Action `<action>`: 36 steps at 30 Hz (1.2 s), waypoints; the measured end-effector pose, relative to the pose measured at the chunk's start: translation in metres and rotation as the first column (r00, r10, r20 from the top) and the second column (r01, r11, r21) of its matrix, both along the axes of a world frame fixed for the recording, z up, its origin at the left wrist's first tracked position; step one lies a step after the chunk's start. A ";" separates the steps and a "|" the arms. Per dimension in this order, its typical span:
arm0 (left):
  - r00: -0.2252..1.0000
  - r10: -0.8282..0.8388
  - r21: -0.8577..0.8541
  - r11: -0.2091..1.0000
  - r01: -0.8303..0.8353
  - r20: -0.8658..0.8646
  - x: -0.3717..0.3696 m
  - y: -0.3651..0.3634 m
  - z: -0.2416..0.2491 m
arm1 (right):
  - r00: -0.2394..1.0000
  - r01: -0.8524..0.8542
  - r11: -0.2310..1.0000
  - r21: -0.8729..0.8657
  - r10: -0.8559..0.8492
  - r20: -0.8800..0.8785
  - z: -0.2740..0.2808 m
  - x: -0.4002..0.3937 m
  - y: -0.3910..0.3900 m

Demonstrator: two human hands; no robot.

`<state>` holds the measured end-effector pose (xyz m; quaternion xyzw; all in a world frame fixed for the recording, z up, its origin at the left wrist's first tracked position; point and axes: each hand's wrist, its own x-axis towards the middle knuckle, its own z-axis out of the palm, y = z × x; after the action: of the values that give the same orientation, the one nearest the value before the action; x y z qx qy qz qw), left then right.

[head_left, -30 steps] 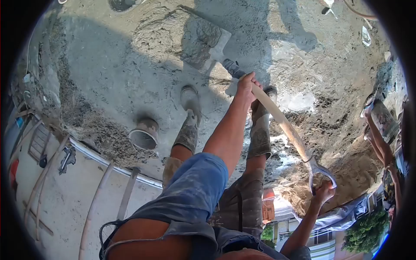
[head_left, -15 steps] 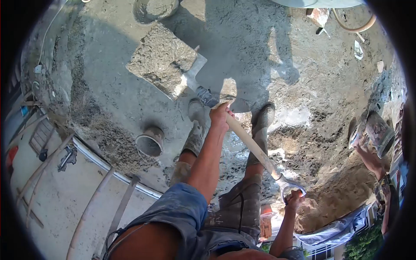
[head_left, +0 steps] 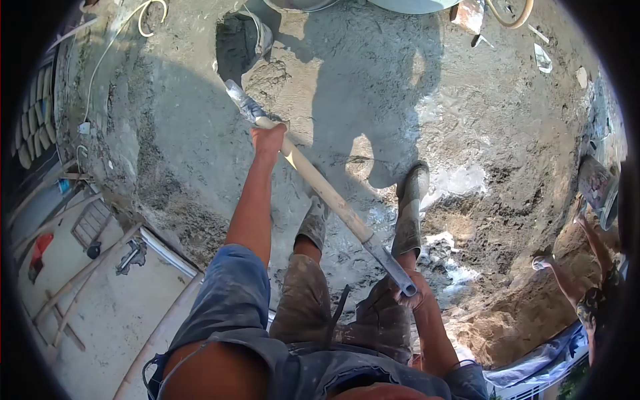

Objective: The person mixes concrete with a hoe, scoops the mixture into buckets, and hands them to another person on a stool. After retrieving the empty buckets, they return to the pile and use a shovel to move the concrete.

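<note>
My left hand (head_left: 269,139) is wrapped round the upper part of a wooden shovel shaft (head_left: 327,191). At the shaft's lower right end my right hand (head_left: 412,293) grips the grey handle end. The shovel's blade (head_left: 233,50) is turned on its side at the upper left, beside a lump of wet mortar (head_left: 268,80) on the wet grey ground. Beneath the shaft stand my two muddy boots (head_left: 412,200), apart from each other.
Round tubs (head_left: 413,4) stand at the top edge, near a brick (head_left: 468,16) and a hose. At the right a co-worker's arms (head_left: 567,283) reach out near a bucket (head_left: 598,183), above a sand heap (head_left: 493,333). Poles (head_left: 90,260) lie at the lower left.
My left hand has moved up and left with the shovel. My right hand has shifted left and slightly up. The blade has turned over and its mortar load is off it. The co-worker's hands have spread apart.
</note>
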<state>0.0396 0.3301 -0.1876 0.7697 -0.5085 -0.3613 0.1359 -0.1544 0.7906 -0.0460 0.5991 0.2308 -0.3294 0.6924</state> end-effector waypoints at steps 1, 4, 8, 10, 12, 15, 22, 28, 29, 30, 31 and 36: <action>1.000 -0.009 0.006 1.000 0.009 -0.002 -0.010 0.004 0.015 | 0.988 0.130 0.991 0.043 -0.133 0.081 0.005 0.012 0.008; 0.996 0.015 0.034 0.999 -0.012 -0.092 -0.032 0.015 0.074 | 1.000 -0.019 0.999 0.044 0.019 -0.004 0.014 0.013 0.019; 0.988 0.050 0.049 0.998 -0.044 -0.143 -0.046 0.037 0.115 | 0.924 -0.157 0.984 0.078 0.174 -0.339 0.032 -0.015 0.027; 0.836 0.265 0.164 0.964 -0.211 -0.481 -0.050 0.054 0.125 | 0.842 -0.104 0.992 0.070 0.125 -0.524 0.038 -0.037 0.042; 0.735 0.409 0.275 0.912 -0.305 -0.541 -0.063 0.080 0.138 | 0.695 -0.218 0.968 0.125 0.244 -0.677 0.060 -0.070 0.042; 0.520 0.642 0.475 0.766 -0.432 -0.563 -0.087 0.122 0.132 | 0.398 -0.318 0.908 0.273 0.390 -0.831 0.092 -0.118 0.048; -0.014 0.866 0.853 0.491 -0.176 -0.500 -0.186 0.205 0.119 | -0.382 -0.310 0.877 0.367 0.239 -0.893 0.228 -0.220 0.064; -0.305 0.803 0.850 0.524 -0.046 -0.511 -0.192 0.176 0.152 | -0.630 -0.309 0.792 0.527 0.244 -0.737 0.270 -0.234 0.035; -0.365 0.772 0.838 0.543 -0.043 -0.520 -0.177 0.158 0.163 | -0.643 -0.323 0.766 0.556 0.253 -0.723 0.271 -0.230 0.026; -0.406 0.711 0.786 0.617 -0.029 -0.573 -0.160 0.136 0.171 | -0.981 -0.123 0.599 0.792 0.045 -0.186 0.257 -0.230 0.028; -0.430 0.668 0.760 0.646 -0.069 -0.607 -0.143 0.109 0.186 | -0.781 -0.227 0.705 0.671 0.280 -0.558 0.260 -0.204 -0.001; -0.666 0.321 0.484 0.873 -0.068 -0.673 -0.049 -0.042 0.287 | -0.605 -0.795 0.554 0.247 -0.750 -0.267 0.310 -0.121 -0.180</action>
<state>-0.0093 0.2886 0.0999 0.1246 0.1273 -0.8264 0.5342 -0.2753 0.6105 0.2639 -0.5946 0.5825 -0.5298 0.1627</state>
